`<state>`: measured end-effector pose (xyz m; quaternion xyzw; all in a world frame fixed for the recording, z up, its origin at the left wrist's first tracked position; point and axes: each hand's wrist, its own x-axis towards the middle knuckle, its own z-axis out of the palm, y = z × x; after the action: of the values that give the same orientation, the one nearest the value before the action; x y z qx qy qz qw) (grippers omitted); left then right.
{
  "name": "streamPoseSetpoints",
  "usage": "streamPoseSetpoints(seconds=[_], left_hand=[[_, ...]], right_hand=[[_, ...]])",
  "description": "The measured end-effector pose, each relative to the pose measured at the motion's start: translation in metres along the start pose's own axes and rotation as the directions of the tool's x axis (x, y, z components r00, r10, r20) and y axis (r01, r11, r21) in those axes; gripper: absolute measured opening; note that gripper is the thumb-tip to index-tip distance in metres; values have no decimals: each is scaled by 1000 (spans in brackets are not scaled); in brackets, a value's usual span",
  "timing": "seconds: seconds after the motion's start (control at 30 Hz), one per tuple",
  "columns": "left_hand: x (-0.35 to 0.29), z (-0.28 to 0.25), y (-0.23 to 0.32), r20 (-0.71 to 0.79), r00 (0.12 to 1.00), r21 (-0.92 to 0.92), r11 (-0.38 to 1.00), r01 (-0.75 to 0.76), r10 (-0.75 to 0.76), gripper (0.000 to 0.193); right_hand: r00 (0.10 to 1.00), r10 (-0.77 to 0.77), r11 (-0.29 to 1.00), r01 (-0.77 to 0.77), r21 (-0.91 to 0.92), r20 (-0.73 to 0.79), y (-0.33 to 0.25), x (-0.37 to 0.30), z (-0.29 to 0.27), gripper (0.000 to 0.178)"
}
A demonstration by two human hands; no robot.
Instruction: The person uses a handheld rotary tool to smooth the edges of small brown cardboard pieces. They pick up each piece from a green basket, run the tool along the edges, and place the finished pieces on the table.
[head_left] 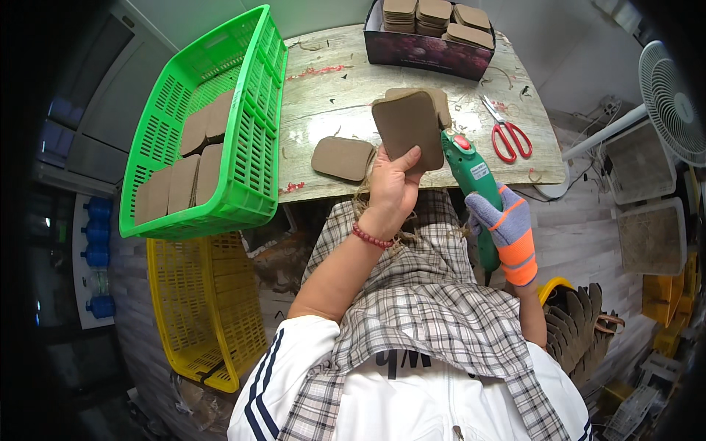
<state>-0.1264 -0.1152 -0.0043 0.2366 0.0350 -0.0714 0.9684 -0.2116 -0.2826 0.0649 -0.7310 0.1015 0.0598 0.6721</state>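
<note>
My left hand (395,180), bare with a red bead bracelet at the wrist, grips a brown rounded rectangular pad (403,128) with the thumb across its lower face. In my right hand (509,229), inside a grey and orange work glove, is a green handheld power tool (471,165) with a red button. The tool's head is close to the pad's right edge; I cannot tell whether they touch. Behind the held pad, more brown pads (435,98) show partly. A small stack of pads (342,159) lies on the table left of my left hand.
On the table (316,95) are scraps, red-handled scissors (510,140) at the right and a dark box (426,55) of stacked pads at the back. A green crate (254,147) with pads stands left. Below it sits a yellow crate (187,316). A white fan (669,103) stands right.
</note>
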Motion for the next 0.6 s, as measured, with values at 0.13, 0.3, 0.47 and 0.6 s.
streamPoseSetpoints(seconds=[0.13,0.3,0.47,0.6], left_hand=[[-8,-8,5,27,999,118,992,35,-39,31],[-7,-22,36,88,995,339,941,19,-52,30],[3,-30,86,159,977,603,798,16,-140,40],[10,-29,113,178,956,780,626,7,-232,39]], right_hand=[[1000,20,999,-20,34,9,-8,-1,-4,25],[998,18,1000,-19,17,65,-12,-5,-12,25],[984,44,993,-25,-113,173,-15,-9,-17,23],[973,80,995,-63,-82,218,-15,-8,-10,27]])
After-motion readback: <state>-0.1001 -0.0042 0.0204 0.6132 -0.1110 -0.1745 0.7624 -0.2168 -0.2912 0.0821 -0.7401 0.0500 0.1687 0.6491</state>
